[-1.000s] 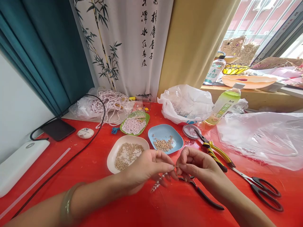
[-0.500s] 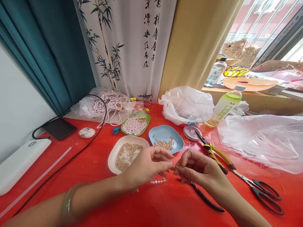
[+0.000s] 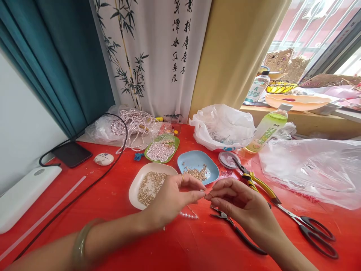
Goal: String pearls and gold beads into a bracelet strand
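Note:
My left hand [image 3: 172, 197] and my right hand [image 3: 239, 203] meet fingertip to fingertip above the red table [image 3: 118, 195]. Both pinch a short pearl strand [image 3: 189, 215] on thin wire; its beaded end lies on the table under my left hand. Black-handled pliers [image 3: 239, 233] lie just below my right hand. Behind my hands stand a white dish of gold beads [image 3: 150, 182], a blue dish of small gold findings [image 3: 197, 171] and a green dish of pink pearls [image 3: 161, 149].
Yellow-handled pliers [image 3: 258, 180] and black scissors [image 3: 313, 227] lie to the right. Plastic bags [image 3: 310, 169], a green bottle [image 3: 266, 128], a heap of pearl strands [image 3: 131, 124], a phone [image 3: 72, 153], a black cable [image 3: 93, 182] and a white power bank [image 3: 25, 194] ring the work area.
The pearl strand, hanging from my fingers a second ago, has dropped so its end lies on the table. My hands have shifted slightly and my fingertips stay pinched together.

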The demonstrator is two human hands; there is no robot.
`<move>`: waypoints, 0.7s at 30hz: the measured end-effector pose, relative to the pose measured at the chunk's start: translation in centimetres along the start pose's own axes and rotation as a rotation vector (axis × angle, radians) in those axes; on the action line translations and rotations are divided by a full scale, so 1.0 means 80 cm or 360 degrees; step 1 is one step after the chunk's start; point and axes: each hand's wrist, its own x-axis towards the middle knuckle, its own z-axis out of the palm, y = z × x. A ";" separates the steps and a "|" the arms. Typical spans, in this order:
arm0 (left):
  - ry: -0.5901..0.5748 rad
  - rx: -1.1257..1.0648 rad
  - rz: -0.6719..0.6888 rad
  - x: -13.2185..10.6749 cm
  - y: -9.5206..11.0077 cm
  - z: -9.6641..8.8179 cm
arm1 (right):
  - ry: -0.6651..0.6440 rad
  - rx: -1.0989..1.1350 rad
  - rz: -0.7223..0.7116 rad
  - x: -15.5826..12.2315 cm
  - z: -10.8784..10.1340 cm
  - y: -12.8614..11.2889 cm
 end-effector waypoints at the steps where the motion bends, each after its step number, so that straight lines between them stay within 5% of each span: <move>1: 0.0002 0.0019 0.0005 0.000 0.001 0.000 | 0.0025 -0.0054 -0.0061 0.000 0.000 -0.002; 11: -0.0030 0.0107 0.0093 -0.003 0.003 0.000 | 0.0238 -0.0866 -0.0635 -0.003 0.002 0.010; 21: -0.0053 -0.0204 -0.0082 -0.003 0.002 0.004 | 0.0276 -0.0718 -0.0800 0.000 -0.001 -0.001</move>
